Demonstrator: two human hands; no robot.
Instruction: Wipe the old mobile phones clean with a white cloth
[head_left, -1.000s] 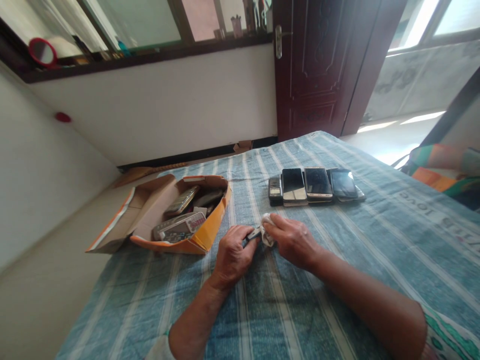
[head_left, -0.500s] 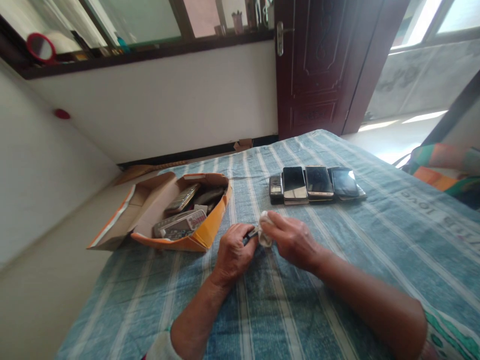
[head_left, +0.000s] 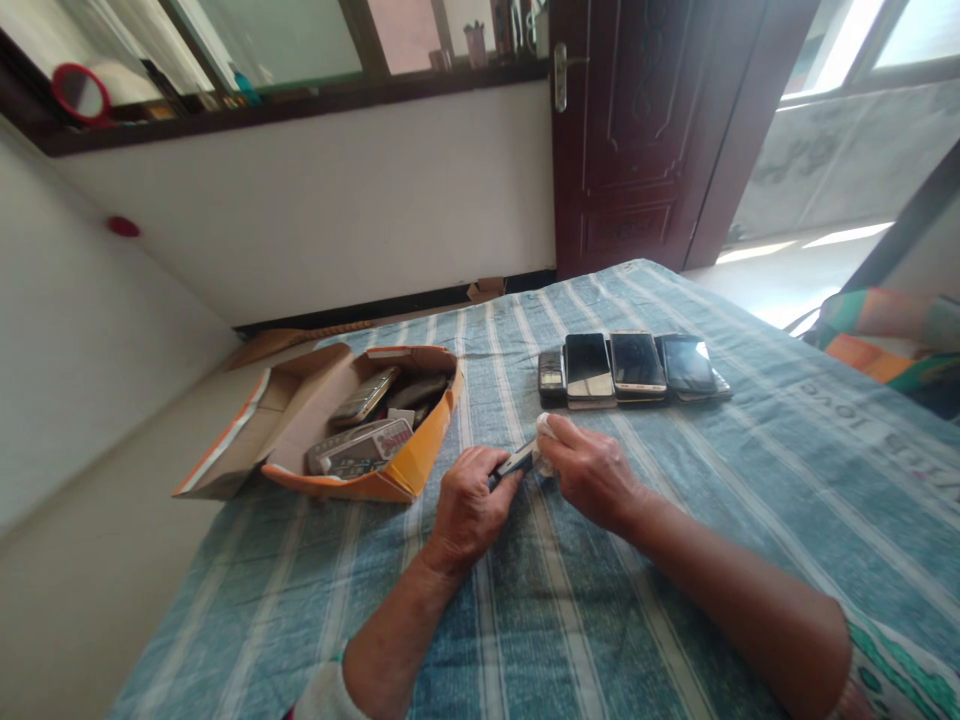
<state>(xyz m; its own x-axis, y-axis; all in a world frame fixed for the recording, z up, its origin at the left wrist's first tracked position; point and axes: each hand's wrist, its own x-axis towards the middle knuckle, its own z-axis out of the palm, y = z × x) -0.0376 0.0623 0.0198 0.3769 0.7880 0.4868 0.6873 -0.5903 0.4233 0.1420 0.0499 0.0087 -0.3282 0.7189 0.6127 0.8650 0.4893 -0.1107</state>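
My left hand is closed around a small dark phone, of which only one end sticks out between the hands. My right hand is closed on a crumpled white cloth and presses it against the far end of that phone. Both hands rest on a blue striped cloth that covers the surface. Just beyond them lies a row of several phones, screens up, side by side.
An open orange cardboard box with more phones inside stands to the left of my hands, near the surface's left edge. Behind are a white wall, a dark wooden door and a window sill with small items.
My right hand with the white cloth has slid a little farther along the phone, so more of the phone's body shows between the hands. The left hand has hardly moved.
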